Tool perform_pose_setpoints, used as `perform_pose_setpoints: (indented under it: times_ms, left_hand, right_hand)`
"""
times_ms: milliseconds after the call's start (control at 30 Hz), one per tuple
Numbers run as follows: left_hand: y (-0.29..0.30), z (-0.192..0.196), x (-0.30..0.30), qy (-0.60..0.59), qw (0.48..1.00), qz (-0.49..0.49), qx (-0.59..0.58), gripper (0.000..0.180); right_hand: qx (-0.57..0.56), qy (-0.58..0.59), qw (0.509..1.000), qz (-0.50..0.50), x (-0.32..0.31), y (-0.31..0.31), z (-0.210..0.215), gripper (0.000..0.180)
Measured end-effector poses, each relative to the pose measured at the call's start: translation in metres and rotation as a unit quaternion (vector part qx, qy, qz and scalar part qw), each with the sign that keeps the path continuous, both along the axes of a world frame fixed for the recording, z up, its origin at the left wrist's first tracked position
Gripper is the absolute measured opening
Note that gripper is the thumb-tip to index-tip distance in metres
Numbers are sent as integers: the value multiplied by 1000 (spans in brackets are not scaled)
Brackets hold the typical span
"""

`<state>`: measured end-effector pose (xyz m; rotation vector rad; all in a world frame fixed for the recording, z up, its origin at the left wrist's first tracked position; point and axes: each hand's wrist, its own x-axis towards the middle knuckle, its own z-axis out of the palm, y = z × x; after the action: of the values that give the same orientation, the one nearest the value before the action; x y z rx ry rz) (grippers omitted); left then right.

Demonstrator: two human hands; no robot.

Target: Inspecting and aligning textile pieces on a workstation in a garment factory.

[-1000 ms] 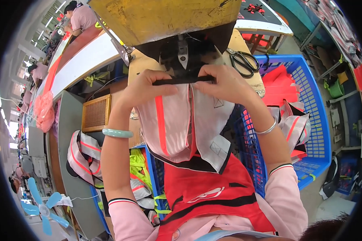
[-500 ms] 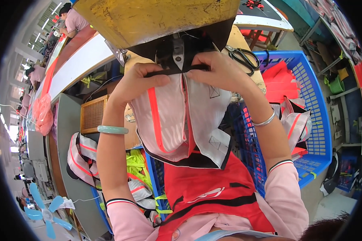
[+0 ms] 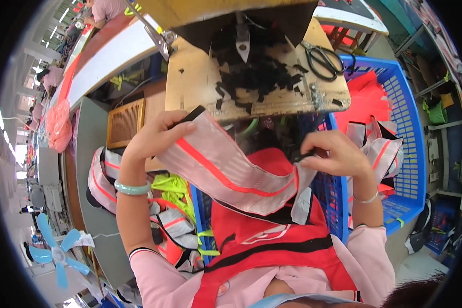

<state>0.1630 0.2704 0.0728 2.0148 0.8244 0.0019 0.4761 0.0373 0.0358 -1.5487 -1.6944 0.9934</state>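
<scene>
A silver-grey fabric strip [image 3: 226,167] with a neon orange-red stripe and black edging sags in a curve between my hands, in front of my red apron [image 3: 272,244]. My left hand [image 3: 170,134] pinches one black-edged end, thumb on top. The other end is gripped by my right hand [image 3: 334,154], a short black edge showing at its fingertips. Beyond the fabric stands a machine with a worn yellow housing [image 3: 231,11] and a pointed metal tip [image 3: 243,47]. Its wooden board [image 3: 190,84] carries many small black scraps [image 3: 264,77].
Black-handled scissors [image 3: 323,62] lie at the board's right edge. On the right, a blue basket [image 3: 413,169] holds orange-red and silver fabric pieces. Neon yellow strips [image 3: 172,192] and more silver pieces lie at my left, near a blue fan [image 3: 59,255]. Other people sit working at far left.
Both hands have come back from the machine's tip toward me and moved apart. The fabric, earlier bunched under the tip, now stretches between them, leaving the board and black scraps exposed.
</scene>
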Motion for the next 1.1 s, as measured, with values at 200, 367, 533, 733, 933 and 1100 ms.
perform_pose_setpoints:
  times_ms: [200, 367, 533, 733, 933, 1100]
  left_hand:
    - [-33, 12, -44, -1, 994, 57, -91, 30]
    - [-65, -7, 35, 21, 984, -163, -70, 39]
    - [-84, -23, 108, -80, 945, -284, -139, 37]
    - [-87, -45, 122, -57, 916, -192, -347, 48]
    - [-110, -81, 86, -298, 909, 11, -291, 25]
    - [-111, -67, 86, -352, 902, 140, -207, 14]
  right_hand:
    - [-59, 38, 957, -280, 48, -111, -71, 16]
    - [228, -176, 927, -239, -36, -70, 0, 32]
    - [320, -262, 909, 60, -117, -12, 21, 34]
    - [257, -336, 906, -9, -114, -9, 9, 24]
    - [224, -154, 952, -138, -66, 1, -24, 16]
    - [175, -39, 973, -144, -50, 22, -2, 19]
